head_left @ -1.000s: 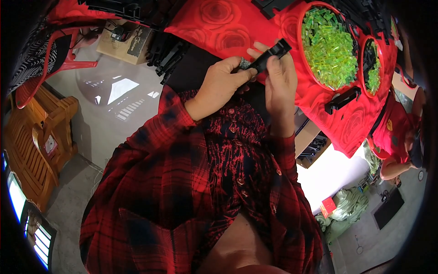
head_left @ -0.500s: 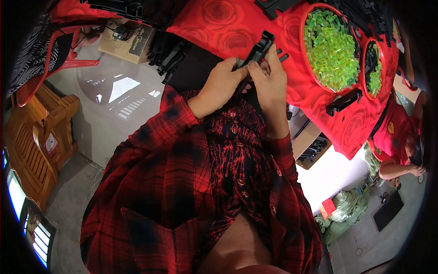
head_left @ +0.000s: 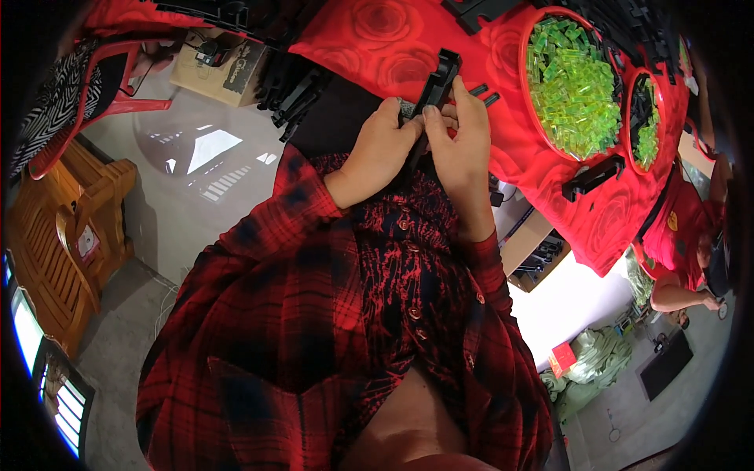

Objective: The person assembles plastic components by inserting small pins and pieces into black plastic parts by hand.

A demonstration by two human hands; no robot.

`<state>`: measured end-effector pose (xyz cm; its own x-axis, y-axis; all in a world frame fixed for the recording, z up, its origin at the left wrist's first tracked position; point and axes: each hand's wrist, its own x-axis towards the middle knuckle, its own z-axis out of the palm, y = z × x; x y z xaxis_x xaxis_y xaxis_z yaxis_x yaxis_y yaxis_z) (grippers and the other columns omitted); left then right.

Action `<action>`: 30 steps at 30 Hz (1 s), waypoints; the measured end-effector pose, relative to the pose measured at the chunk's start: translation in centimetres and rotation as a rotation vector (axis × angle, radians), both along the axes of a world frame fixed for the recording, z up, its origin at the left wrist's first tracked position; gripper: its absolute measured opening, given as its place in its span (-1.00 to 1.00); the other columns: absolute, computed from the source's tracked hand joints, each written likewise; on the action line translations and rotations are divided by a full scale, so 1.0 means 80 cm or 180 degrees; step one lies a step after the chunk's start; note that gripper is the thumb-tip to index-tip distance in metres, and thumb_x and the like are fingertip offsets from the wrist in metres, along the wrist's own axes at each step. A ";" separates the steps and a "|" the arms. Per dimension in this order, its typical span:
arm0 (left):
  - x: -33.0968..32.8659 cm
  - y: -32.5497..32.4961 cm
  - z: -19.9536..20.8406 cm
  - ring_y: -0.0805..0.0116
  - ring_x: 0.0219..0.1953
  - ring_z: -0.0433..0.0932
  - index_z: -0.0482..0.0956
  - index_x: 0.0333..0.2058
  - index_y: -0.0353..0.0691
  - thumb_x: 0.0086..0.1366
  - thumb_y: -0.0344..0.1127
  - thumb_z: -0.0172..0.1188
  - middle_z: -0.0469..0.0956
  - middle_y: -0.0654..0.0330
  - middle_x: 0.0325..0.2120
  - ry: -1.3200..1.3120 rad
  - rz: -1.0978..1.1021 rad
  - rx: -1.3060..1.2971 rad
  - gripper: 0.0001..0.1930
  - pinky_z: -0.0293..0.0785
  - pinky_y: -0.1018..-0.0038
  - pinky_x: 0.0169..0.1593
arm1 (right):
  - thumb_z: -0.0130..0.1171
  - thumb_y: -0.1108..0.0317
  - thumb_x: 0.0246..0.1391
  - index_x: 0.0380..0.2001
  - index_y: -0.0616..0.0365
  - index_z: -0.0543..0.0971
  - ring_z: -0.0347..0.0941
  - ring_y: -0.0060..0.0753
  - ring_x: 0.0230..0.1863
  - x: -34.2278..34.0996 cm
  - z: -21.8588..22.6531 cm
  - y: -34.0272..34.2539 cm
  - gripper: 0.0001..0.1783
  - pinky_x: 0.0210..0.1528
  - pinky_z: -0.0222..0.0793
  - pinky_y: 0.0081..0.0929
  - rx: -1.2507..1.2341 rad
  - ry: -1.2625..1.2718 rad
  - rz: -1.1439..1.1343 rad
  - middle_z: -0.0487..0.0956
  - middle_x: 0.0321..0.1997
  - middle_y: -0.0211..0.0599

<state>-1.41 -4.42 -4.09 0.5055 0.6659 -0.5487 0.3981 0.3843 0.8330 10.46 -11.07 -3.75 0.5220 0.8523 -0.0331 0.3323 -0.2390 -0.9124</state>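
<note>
Between my two hands, close to the table's near edge, is a long black plastic part [head_left: 437, 85], tilted with its far end up and to the right. My left hand [head_left: 382, 147] is closed around its lower left side. On the other side my right hand [head_left: 460, 145] is closed on it too, thumb pressed along the middle and fingers behind. The lower end of the part is hidden by my hands and dark against my clothes. A small grey patterned piece [head_left: 407, 107] shows by my left fingertips; its kind is unclear. Short black pieces [head_left: 487, 96] lie just beyond my right fingers.
A red basin [head_left: 525, 86] full of green-yellow translucent pieces stands right on the red rose-patterned cloth [head_left: 385, 59], with a smaller red basin [head_left: 657, 133] beside it. Another black part [head_left: 593, 177] lies near the right edge. Black parts [head_left: 294, 90] are stacked left. Someone in red [head_left: 679, 243] is far right.
My right hand has shifted slightly down along the black part, and its thumb has moved inward. More of the part's upper end shows now. Both hands keep hold.
</note>
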 end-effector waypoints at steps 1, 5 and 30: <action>-0.001 0.000 -0.001 0.53 -0.25 0.48 0.48 -0.06 -0.36 0.42 -0.34 0.11 0.56 0.25 -0.25 0.0004 0.0003 -0.0002 -0.77 0.44 0.55 -0.17 | 0.21 0.49 0.14 0.30 0.40 0.27 0.45 -0.30 -0.18 -0.004 0.000 0.001 -0.33 -0.15 0.46 -0.42 -0.0002 0.0004 0.0003 0.41 -0.07 -0.08; -0.004 -0.001 -0.030 0.52 -0.23 0.45 0.47 -0.06 -0.32 0.41 -0.33 0.13 0.53 0.27 -0.24 -0.0282 0.0042 -0.0043 -0.78 0.41 0.53 -0.17 | 0.20 0.52 0.09 0.31 0.40 0.24 0.41 -0.29 -0.19 -0.014 0.002 0.004 -0.29 -0.16 0.45 -0.44 -0.0213 -0.0137 -0.0151 0.36 -0.06 -0.07; -0.029 -0.012 -0.002 0.43 0.09 0.41 0.16 0.24 -0.15 0.21 -0.65 0.05 0.38 0.24 0.01 -0.1793 -0.0011 -0.1685 -0.38 0.38 0.47 0.12 | 0.22 0.43 -0.05 -0.21 0.35 0.46 0.47 0.08 -0.20 -0.011 0.009 0.002 -0.68 -0.14 0.38 -0.11 -0.0902 -0.0179 -0.0053 0.51 -0.25 0.03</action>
<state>-3.73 -5.38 -4.29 0.8045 0.3842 -0.4529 -0.0294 0.7873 0.6158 9.56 -10.91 -3.00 0.5436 0.8044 -0.2395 0.3742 -0.4877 -0.7887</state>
